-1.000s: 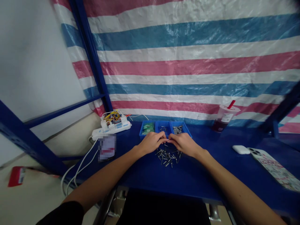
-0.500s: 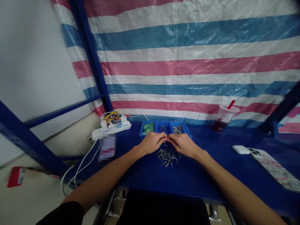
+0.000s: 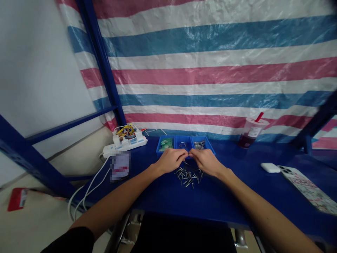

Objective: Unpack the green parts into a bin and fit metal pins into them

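Only the fingertips have shifted a little since the earlier frame; the pile of slim metal pieces (image 3: 187,178) lies where it was on the blue table (image 3: 168,200). The left hand (image 3: 170,160) and the right hand (image 3: 206,161) meet above the pile's far edge, fingers bent inward and the tips drawn narrow. Whether a piece is pinched there is hidden, so I cannot tell what either hand holds, nor which way it points.

No writing can be read. The drink cup (image 3: 248,135) bears a white label whose print is too small, the phone case (image 3: 305,189) at the right has blurred red lettering, and the phone (image 3: 120,167) at the left is pixelated. Blue markings on the white power strip (image 3: 125,144) are likewise illegible.

The loose pieces lie flat with their long axes crossing: some near the front run toward the person, others slant or lie nearly sideways. Just beyond the hands, the blue tray (image 3: 175,144) has three compartments: green items (image 3: 166,143) at the left, a few small metal parts (image 3: 183,144) in the middle, silver rods (image 3: 199,144) at the right.
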`<state>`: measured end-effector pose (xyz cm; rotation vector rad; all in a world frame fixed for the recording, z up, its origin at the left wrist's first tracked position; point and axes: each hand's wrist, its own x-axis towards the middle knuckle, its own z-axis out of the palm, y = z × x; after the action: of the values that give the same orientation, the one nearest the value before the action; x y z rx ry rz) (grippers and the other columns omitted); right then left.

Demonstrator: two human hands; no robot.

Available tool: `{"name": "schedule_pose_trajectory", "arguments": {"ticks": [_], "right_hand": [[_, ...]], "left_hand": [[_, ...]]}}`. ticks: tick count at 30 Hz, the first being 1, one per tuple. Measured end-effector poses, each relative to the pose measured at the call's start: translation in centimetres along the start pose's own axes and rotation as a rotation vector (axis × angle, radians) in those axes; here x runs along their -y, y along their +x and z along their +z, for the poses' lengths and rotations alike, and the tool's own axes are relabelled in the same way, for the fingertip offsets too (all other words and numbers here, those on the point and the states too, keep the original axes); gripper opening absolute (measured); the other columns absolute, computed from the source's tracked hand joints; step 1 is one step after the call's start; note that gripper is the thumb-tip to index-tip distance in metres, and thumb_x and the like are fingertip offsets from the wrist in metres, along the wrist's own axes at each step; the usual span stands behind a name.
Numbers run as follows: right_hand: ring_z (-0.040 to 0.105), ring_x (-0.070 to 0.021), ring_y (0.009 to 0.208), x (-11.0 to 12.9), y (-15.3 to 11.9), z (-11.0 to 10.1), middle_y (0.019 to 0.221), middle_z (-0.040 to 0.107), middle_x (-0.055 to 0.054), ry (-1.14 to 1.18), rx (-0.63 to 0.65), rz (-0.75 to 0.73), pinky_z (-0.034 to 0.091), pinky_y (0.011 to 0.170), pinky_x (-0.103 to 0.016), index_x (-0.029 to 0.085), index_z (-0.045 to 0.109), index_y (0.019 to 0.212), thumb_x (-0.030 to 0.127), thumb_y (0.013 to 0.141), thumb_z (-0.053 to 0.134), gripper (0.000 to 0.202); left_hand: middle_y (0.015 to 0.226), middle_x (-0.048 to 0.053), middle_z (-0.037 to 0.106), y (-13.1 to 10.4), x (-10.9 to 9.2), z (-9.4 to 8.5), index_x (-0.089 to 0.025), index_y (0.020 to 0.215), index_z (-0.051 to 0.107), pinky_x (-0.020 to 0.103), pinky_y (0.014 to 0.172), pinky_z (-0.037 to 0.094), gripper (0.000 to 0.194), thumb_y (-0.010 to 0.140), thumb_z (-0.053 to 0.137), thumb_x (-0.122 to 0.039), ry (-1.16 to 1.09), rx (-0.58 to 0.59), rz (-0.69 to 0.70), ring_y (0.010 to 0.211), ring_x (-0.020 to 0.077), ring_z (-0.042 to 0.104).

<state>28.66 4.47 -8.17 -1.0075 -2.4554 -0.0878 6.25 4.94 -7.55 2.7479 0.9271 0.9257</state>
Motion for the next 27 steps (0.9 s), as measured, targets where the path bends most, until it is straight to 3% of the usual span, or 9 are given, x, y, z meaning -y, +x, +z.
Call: {"name": "schedule_pose_trajectory", "arguments": {"ticks": [6, 14, 19, 27], "right_hand": [[0.058, -0.0153, 0.065, -0.3, 0.1, -0.2, 0.081, 0.068, -0.003, 0.020, -0.028, 0.021, 0.029, 0.062, -0.028, 0.019, 0.059, 0.097, 0.018, 0.102, 0.041, 0.019], [0.066, -0.0194, 0.086, -0.7, -0.1, 0.0, 0.097, 0.071, -0.007, 0.138, -0.136, -0.025, 0.043, 0.073, -0.029, 0.021, 0.066, 0.103, 0.029, 0.107, 0.042, 0.026], [0.065, -0.0196, 0.083, -0.5, -0.2, 0.6, 0.092, 0.068, -0.007, 0.165, -0.182, -0.016, 0.044, 0.072, -0.029, 0.020, 0.064, 0.098, 0.027, 0.106, 0.043, 0.024], [0.066, -0.0197, 0.084, -0.3, -0.3, 0.9, 0.094, 0.070, -0.007, 0.214, -0.113, -0.036, 0.045, 0.075, -0.029, 0.020, 0.061, 0.099, 0.025, 0.106, 0.042, 0.021]], "left_hand": [[0.079, -0.001, 0.073, 0.0, 0.8, -0.4, -0.021, 0.101, 0.069, 0.025, 0.073, 0.048, 0.025, 0.105, 0.047, -0.030, 0.008, -0.041, -0.005, 0.075, 0.0134, 0.069], [0.095, 0.003, 0.074, 0.0, 0.9, -0.6, -0.020, 0.102, 0.068, 0.029, 0.077, 0.049, 0.023, 0.104, 0.048, -0.031, 0.054, -0.052, -0.012, 0.085, 0.0167, 0.070], [0.092, 0.003, 0.073, 0.0, 0.6, -0.6, -0.019, 0.101, 0.067, 0.028, 0.074, 0.049, 0.024, 0.105, 0.046, -0.030, 0.051, -0.034, -0.008, 0.081, 0.0159, 0.068], [0.091, 0.003, 0.073, 0.0, 0.7, -0.2, -0.018, 0.101, 0.067, 0.027, 0.077, 0.049, 0.024, 0.105, 0.044, -0.023, 0.013, 0.047, 0.029, 0.081, 0.0156, 0.069]]}}
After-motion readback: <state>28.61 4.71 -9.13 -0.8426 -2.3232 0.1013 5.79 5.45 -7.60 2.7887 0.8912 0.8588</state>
